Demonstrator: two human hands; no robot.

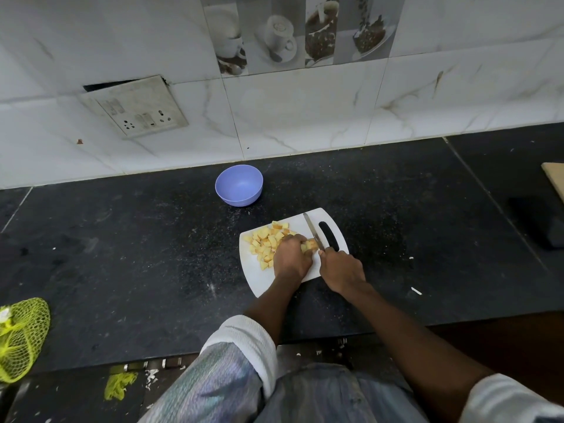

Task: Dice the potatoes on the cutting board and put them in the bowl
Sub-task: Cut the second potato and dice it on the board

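1 purple bowl (239,185) on the tabletop (122,239), 1 white cutting board (259,279), 1 knife (313,231). 2 hands at work, left hand (290,259) and right hand (341,270). Potato cubes (267,244): well over 12, too heaped to count exactly. 1 yellow net bag (21,337).

The knife (313,232) handle is hidden inside the right hand (341,268); beside the knife, the potato piece (308,245) is seemingly half covered by the left hand (290,257).

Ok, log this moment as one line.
stage: dicing | left hand: holds potato piece | right hand: grips knife, blade on piece | dice: on cutting board | bowl: empty
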